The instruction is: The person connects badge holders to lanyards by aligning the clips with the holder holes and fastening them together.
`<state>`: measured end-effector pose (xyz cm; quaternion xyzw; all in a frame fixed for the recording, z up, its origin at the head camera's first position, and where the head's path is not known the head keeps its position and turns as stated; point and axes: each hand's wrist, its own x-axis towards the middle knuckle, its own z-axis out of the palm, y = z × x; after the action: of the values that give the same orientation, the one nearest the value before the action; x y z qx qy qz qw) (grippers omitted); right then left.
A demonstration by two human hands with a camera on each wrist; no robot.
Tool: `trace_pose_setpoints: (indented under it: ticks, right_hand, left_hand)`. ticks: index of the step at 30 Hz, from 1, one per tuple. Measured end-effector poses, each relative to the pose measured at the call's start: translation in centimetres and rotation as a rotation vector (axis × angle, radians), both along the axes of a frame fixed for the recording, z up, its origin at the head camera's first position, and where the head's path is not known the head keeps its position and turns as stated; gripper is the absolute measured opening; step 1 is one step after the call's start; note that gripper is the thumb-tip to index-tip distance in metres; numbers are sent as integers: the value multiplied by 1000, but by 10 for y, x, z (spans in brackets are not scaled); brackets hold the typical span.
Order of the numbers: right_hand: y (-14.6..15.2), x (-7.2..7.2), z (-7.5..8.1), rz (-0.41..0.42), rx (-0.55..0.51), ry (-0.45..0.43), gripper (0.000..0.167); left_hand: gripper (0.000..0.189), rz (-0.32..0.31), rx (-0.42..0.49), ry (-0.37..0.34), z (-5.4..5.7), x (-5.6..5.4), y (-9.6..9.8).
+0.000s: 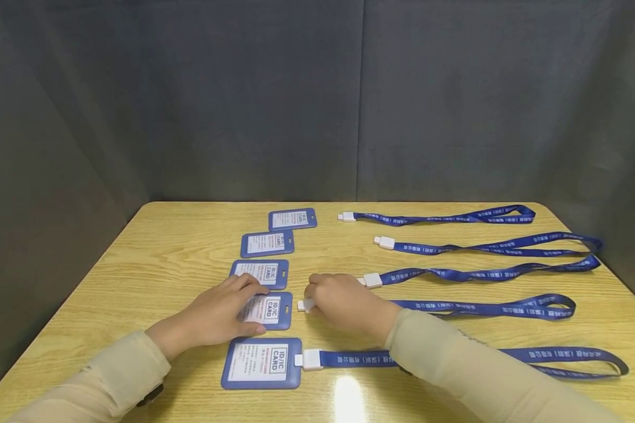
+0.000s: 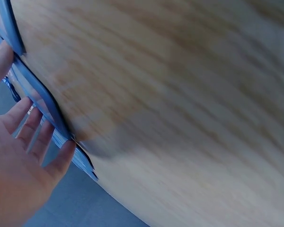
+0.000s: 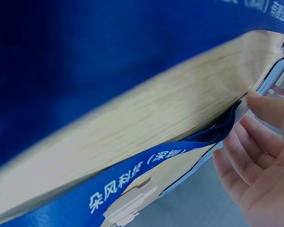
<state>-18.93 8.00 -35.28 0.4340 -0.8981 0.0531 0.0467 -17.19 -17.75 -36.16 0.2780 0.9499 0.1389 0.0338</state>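
Observation:
My left hand [image 1: 217, 311] spans a blue ID card holder [image 1: 279, 320], second from the front, its thumb at the near edge and fingers at the far edge. In the left wrist view the fingertips meet the blue rim of that holder [image 2: 45, 97]. My right hand [image 1: 344, 298] pinches the white clip [image 1: 304, 306] of a blue lanyard [image 1: 487, 308]; the fingers partly hide the clip. Its tip points at the holder's slot, a small gap apart. In the right wrist view the hand [image 3: 270, 156] holds the lanyard's clip end [image 3: 241, 109].
Closest to me lies a card holder [image 1: 261, 385] with a lanyard's white clip [image 1: 311, 359] at its slot. Farther back are three more holders, such as the farthest [image 1: 292, 226], and three lanyards [image 1: 444, 220] to the right. A dark curtain [image 1: 243, 106] stands behind the wooden table [image 1: 137, 264].

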Motion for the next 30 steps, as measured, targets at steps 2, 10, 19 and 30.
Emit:
trace_pose_setpoints:
  ticks: [2,10,19,30]
  right_hand:
    - [-2,-1,0,1,3,-5,14]
    - [-6,-2,0,22,-11,-34,14]
    - [-8,-2,-1,33,-21,-17,14]
    - [-6,-3,2,55,57,81,15]
  left_hand:
    - [62,1,9,-5,0,0,0]
    - [64,21,75,-52,-1,-2,0]
    - [64,43,78,-44,-2,-1,2]
    - [65,29,75,-22,-4,-2,2]
